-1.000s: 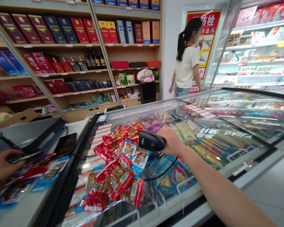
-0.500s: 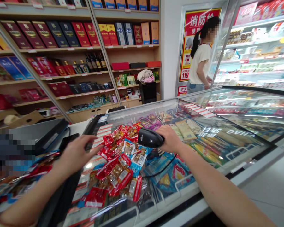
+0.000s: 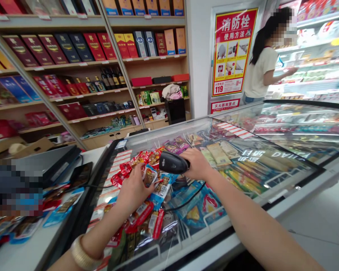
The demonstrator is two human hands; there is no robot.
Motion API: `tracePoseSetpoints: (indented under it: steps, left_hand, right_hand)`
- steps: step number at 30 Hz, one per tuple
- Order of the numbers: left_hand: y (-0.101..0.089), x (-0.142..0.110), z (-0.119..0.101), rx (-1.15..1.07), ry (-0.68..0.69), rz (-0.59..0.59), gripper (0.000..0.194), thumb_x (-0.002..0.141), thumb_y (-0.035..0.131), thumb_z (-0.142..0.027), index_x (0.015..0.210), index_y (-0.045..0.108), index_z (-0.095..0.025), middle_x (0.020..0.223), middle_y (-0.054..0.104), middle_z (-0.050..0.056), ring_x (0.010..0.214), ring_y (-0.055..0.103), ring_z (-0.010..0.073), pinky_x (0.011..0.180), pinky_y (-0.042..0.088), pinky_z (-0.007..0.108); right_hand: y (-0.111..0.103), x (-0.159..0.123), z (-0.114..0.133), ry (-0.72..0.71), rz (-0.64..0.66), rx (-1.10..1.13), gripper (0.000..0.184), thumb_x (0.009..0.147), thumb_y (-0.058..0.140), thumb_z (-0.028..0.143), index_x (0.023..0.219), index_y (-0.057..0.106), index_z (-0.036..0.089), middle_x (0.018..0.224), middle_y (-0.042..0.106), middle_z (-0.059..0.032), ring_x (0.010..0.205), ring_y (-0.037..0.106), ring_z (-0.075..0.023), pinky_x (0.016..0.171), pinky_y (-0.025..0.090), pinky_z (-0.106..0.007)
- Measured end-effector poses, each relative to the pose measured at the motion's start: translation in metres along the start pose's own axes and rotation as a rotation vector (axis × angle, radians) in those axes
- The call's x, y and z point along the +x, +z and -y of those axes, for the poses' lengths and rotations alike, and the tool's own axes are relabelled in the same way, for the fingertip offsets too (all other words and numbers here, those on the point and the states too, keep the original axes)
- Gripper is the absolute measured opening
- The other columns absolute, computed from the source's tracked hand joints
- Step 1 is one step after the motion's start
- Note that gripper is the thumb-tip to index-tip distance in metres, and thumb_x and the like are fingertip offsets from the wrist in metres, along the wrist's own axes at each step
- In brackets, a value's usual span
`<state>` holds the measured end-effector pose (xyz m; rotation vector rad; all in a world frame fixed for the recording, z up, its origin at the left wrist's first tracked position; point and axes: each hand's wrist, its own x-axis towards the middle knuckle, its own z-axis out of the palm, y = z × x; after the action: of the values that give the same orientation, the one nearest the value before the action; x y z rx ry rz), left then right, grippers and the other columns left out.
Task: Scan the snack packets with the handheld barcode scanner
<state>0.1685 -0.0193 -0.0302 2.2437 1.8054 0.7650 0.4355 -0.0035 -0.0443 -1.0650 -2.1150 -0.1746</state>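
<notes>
The R hand (image 3: 197, 163) is wrapped round the black scanner (image 3: 173, 162). The scanner is up over the glass freezer top (image 3: 299, 198), w/ its front end turned to the L, near the heap of snack packs (image 3: 156, 224). Its cord (image 3: 187, 204) hangs in a bend under the hand.

The L hand (image 3: 132, 188), w/ a gold band (image 3: 78, 253) on its wrist, is down at the heap. Its thumb & fingers are apart, by a blue & white pack (image 3: 150, 175). Can't tell if it has hold of that pack.

There are 2 lots of packs. A big lot is on the freezer glass, red & blue ones all mixed up. More packs (image 3: 63, 206) are on the white counter (image 3: 42, 246) to the L, near a dark phone (image 3: 81, 173). Can't tell which packs, if any, are done w/, so can't say how much is left.

At the back, a person in a white top (image 3: 261, 81) is by a red & yellow sign (image 3: 234, 35), w/ 1 arm out to the lit shelves (image 3: 327, 69).
</notes>
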Motion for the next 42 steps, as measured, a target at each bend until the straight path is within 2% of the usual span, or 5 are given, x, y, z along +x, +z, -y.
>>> tracePoseSetpoints:
  steps: [5, 9, 12, 35, 42]
  left_hand:
    - [-0.014, 0.01, -0.01, -0.821, -0.121, -0.178, 0.056, 0.058, 0.083, -0.027, 0.107, 0.056, -0.022, 0.092, 0.067, 0.002, 0.083, 0.067, 0.0187, 0.082, 0.054, 0.032]
    - [-0.033, 0.018, -0.021, -1.351, -0.422, -0.053, 0.024, 0.079, 0.064, -0.026, 0.101, 0.062, -0.017, 0.089, 0.07, 0.005, 0.073, 0.067, 0.0154, 0.067, 0.056, 0.027]
    - [-0.041, 0.017, -0.023, -1.511, -0.59, -0.021, 0.021, 0.09, 0.049, -0.023, 0.102, 0.064, -0.016, 0.089, 0.071, 0.007, 0.074, 0.069, 0.0171, 0.066, 0.059, 0.03]
    - [-0.033, 0.011, -0.019, -1.437, -0.591, -0.044, 0.019, 0.088, 0.054, -0.019, 0.101, 0.067, -0.015, 0.093, 0.074, 0.008, 0.077, 0.07, 0.0187, 0.064, 0.06, 0.029]
    - [-0.071, 0.009, 0.032, -0.953, -0.566, -0.214, 0.018, 0.082, 0.06, -0.023, 0.095, 0.07, -0.017, 0.086, 0.074, 0.004, 0.079, 0.068, 0.0211, 0.066, 0.056, 0.029]
  right_hand:
    - [0.0, 0.0, -0.004, 0.018, -0.117, 0.031, 0.028, 0.072, 0.07, 0.038, 0.091, 0.068, 0.018, 0.085, 0.07, -0.0097, 0.083, 0.06, -0.0251, 0.075, 0.04, -0.035]
    - [-0.002, 0.0, -0.004, 0.019, -0.157, 0.073, 0.028, 0.077, 0.068, 0.043, 0.091, 0.066, 0.019, 0.083, 0.068, -0.0088, 0.08, 0.059, -0.025, 0.076, 0.04, -0.036]
    - [-0.005, 0.001, 0.0, -0.009, -0.142, 0.092, 0.027, 0.077, 0.067, 0.043, 0.09, 0.066, 0.019, 0.083, 0.068, -0.0088, 0.08, 0.059, -0.0249, 0.076, 0.04, -0.037]
    - [-0.01, 0.003, 0.011, -0.079, -0.053, 0.123, 0.04, 0.074, 0.075, 0.047, 0.102, 0.07, 0.019, 0.084, 0.07, -0.0087, 0.081, 0.06, -0.025, 0.073, 0.04, -0.036]
    - [-0.007, 0.001, 0.009, -0.093, -0.071, 0.112, 0.037, 0.076, 0.073, 0.048, 0.097, 0.068, 0.018, 0.082, 0.069, -0.0082, 0.079, 0.058, -0.0242, 0.072, 0.038, -0.036]
